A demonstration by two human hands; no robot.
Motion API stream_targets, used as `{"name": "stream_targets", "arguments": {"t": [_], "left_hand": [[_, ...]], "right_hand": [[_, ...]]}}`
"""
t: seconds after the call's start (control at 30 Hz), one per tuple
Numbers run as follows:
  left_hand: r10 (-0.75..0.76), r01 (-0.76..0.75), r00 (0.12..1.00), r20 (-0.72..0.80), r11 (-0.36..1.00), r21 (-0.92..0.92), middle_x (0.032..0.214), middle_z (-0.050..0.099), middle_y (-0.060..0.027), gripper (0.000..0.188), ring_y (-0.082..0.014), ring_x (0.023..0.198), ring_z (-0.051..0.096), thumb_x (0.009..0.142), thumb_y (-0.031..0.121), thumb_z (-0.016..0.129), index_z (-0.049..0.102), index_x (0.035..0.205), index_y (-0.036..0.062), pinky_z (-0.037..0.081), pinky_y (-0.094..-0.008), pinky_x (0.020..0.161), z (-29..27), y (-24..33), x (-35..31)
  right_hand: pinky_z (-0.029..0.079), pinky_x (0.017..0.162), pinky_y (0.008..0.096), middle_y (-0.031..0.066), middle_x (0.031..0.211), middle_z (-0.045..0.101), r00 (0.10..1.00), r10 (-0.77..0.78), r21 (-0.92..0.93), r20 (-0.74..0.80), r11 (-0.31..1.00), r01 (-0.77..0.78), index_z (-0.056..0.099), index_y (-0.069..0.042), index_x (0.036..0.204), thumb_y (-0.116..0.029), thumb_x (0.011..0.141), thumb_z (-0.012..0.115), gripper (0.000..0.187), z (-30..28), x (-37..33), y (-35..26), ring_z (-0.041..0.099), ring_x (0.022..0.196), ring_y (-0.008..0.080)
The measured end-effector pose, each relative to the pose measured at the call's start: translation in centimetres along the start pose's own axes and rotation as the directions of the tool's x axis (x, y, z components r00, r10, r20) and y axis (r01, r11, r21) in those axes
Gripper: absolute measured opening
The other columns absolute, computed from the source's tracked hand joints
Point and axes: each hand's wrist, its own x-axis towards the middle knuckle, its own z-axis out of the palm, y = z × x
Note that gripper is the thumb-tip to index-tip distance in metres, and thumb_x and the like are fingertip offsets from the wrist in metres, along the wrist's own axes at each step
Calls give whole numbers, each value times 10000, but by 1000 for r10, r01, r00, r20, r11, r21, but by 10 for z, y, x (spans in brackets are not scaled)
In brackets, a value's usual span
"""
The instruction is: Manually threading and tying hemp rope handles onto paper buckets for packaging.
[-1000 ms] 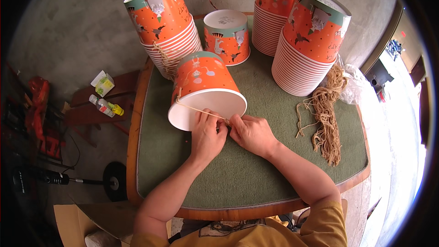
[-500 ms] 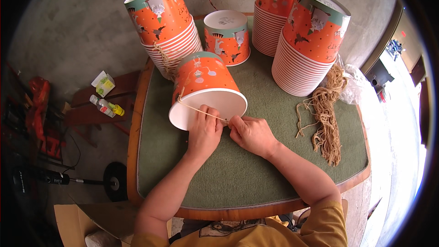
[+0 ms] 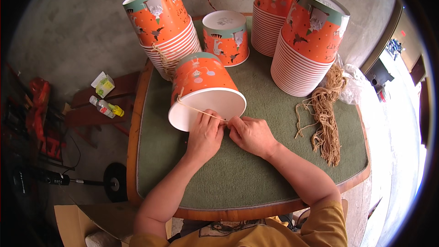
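Observation:
An orange paper bucket [image 3: 203,74] with a green base band and printed figures lies tipped on the table, its white mouth toward me. A tan cord [image 3: 194,108] runs from the left of its rim across the opening to my hands. At the near side of the rim, my left hand [image 3: 206,130] is closed, fingers partly inside the mouth, with the cord passing across them. My right hand [image 3: 250,133] pinches the cord's end against the rim, close beside the left. The fingertips and the exact grip are partly hidden.
Upside-down bucket stacks stand at the back left [image 3: 171,32] and back right [image 3: 304,45], with a single bucket [image 3: 225,41] between. A bundle of tan cords [image 3: 327,119] lies on the right of the green-covered table [image 3: 247,180]. Bottles [image 3: 103,106] rest on a bench at left.
Almost nothing differs. Both hands stay at the rim with the cord, and the picture has shifted very slightly.

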Motion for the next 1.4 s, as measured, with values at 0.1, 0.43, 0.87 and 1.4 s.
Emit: {"name": "stream_targets", "arguments": {"t": [0.1, 0.43, 0.87, 1.4], "left_hand": [[5, -5, 1000, -8, 1000, -18, 990, 534, -141, 186, -336, 965, 534, 799, 1, 629, 539, 961, 15, 457, -439, 832, -1, 1, 1], [-5, 5, 1000, -23, 1000, 16, 954, 521, -159, 212, -350, 924, 519, 789, -46, 589, 490, 970, 5, 436, -452, 814, 5, -4, 0], [42, -43, 999, 9, 982, 186, 944, 513, -156, 291, -334, 927, 510, 723, -48, 575, 477, 989, 19, 435, -431, 811, 9, -1, 3], [-7, 2, 1000, 20, 974, 228, 976, 537, -139, 365, -320, 951, 507, 688, -25, 645, 487, 1012, 31, 424, -426, 821, 13, 2, 4]], "right_hand": [[534, 533, 392, 99, 670, 616, 1000, 9, -1, 15, 1000, -9, 549, -56, 894, -132, 819, 622, 130, 0, -1, 0, 638, 582, 287], [519, 488, 386, 83, 552, 564, 999, -22, -123, 40, 992, 27, 505, -28, 983, -133, 817, 610, 223, 1, -6, -12, 620, 565, 255], [525, 531, 442, 118, 623, 606, 983, 147, -47, 110, 989, -142, 542, -82, 1020, -100, 815, 588, 210, 0, -3, -20, 643, 602, 311], [538, 566, 433, 97, 681, 650, 976, 205, -94, 76, 976, -197, 581, -121, 1082, -75, 800, 562, 286, 10, -6, -33, 655, 665, 288]]}}
